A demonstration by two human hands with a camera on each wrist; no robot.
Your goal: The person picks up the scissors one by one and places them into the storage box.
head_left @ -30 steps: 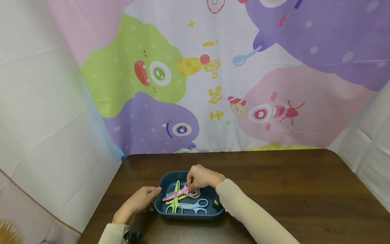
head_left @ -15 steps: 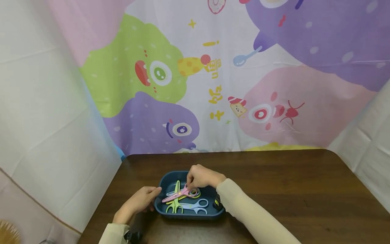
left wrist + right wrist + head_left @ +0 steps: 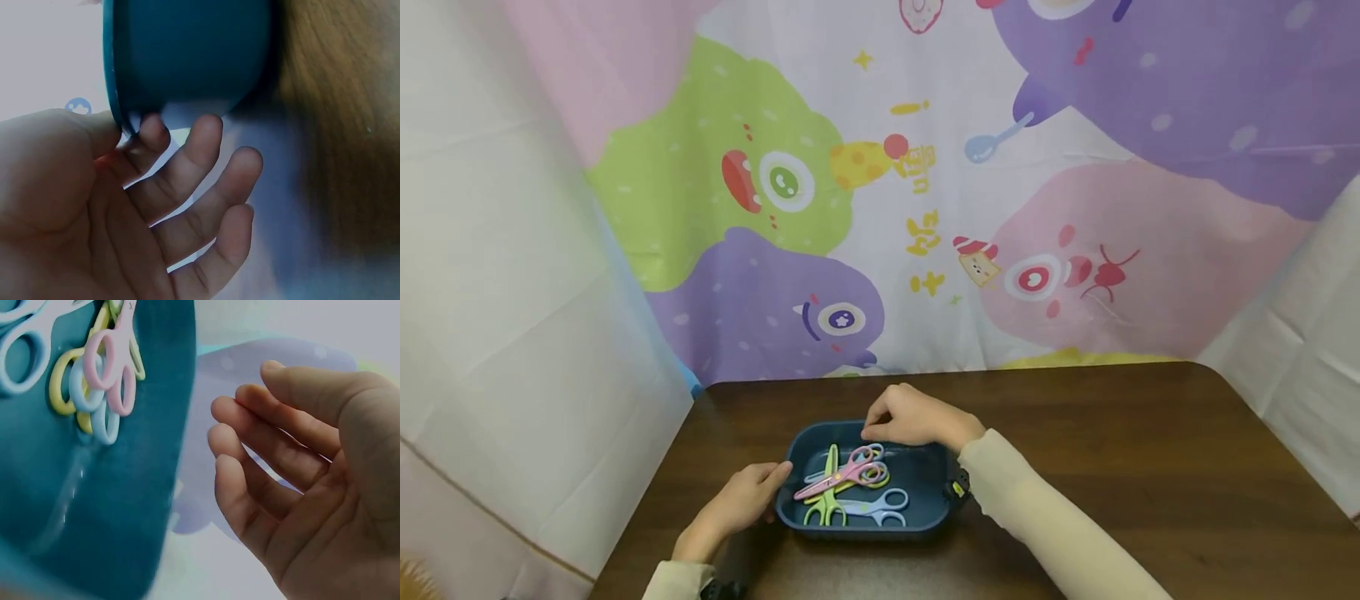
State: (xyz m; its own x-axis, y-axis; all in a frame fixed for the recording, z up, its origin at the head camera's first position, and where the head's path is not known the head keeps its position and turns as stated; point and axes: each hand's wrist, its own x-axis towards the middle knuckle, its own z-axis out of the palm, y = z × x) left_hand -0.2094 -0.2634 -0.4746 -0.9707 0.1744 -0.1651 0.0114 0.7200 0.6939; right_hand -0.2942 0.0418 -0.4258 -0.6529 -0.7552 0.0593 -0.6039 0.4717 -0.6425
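A dark blue plastic tray (image 3: 925, 483) sits on the table with several pairs of children's scissors in its left and middle part. Pink scissors (image 3: 826, 483) lie on top, crossing green scissors (image 3: 831, 502). Under the pink ones, a yellow handle and a light blue one show in part. Blue scissors (image 3: 874, 507) lie nearer the front. My left hand (image 3: 739, 504) pinches the tray's left rim between thumb and index finger, the other fingers loosely bent outside. My right hand (image 3: 921, 418) hovers at the far rim, loosely bent, apart from the scissors and holding nothing.
The brown wooden table (image 3: 1112, 475) extends far to the right of the tray. A cartoon-printed curtain (image 3: 940, 333) hangs behind its back edge, and a white cloth (image 3: 535, 317) hangs at the left.
My right hand has let go of the pink scissors and moved up and right, away from them. The left hand stays at the tray's rim. The head view has shifted slightly.
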